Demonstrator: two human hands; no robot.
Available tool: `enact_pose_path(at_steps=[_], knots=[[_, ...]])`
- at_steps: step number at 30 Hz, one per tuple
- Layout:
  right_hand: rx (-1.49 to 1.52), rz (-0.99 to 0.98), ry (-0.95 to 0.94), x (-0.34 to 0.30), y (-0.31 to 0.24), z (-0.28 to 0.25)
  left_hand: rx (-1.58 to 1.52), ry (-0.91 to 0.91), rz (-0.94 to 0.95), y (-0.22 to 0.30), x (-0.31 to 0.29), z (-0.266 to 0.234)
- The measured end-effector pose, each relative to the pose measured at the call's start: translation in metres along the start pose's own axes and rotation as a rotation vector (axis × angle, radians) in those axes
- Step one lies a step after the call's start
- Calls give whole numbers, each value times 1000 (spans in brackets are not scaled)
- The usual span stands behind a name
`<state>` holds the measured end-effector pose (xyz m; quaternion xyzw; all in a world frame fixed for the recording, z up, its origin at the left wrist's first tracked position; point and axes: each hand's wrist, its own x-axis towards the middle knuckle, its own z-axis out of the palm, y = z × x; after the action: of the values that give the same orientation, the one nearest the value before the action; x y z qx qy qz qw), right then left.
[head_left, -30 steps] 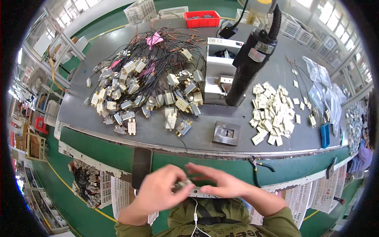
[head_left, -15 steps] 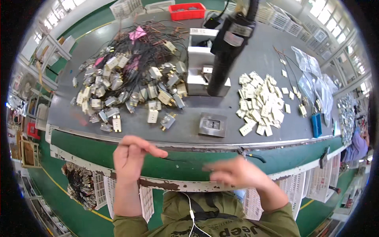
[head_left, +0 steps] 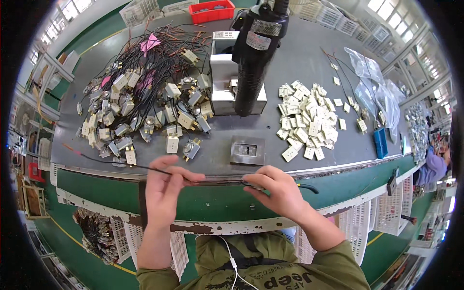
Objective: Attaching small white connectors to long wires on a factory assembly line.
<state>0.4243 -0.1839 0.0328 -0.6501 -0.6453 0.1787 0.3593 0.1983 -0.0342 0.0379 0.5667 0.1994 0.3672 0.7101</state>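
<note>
A thin black wire (head_left: 121,164) with an orange-red end runs from the left across the bench edge into my left hand (head_left: 165,193), which pinches it between thumb and fingers. Level with it on the right, my right hand (head_left: 280,193) is closed, with something small and dark at its fingertips that I cannot make out. Whether the wire reaches that hand is hard to see against the dark bench edge. Pliers with a dark handle (head_left: 308,188) lie just beyond my right hand. A square metal block fixture (head_left: 247,150) with a recess sits on the bench between and beyond my hands.
At the left lies a heap of wired cream-and-grey units (head_left: 116,111). A metal press fixture (head_left: 224,77) stands under a black cylindrical tool (head_left: 251,67). Right of it are piled cream plates (head_left: 309,121), a blue tray (head_left: 381,143) and clear bags (head_left: 389,101). A red bin (head_left: 211,12) stands at the back.
The wire now stretches out to the left through my left hand. My right hand has come up and inward, closing its fingers. The whole view has shifted slightly.
</note>
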Motion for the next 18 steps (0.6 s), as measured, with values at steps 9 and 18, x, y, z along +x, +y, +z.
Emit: enact_pose_path(at_steps=[9,18], knots=[[3,-46,-23,-11,9,-14,-236,242,60,13,11,-40],[26,-28,73,2,-3,2,37,-120,-82,-3,4,7]])
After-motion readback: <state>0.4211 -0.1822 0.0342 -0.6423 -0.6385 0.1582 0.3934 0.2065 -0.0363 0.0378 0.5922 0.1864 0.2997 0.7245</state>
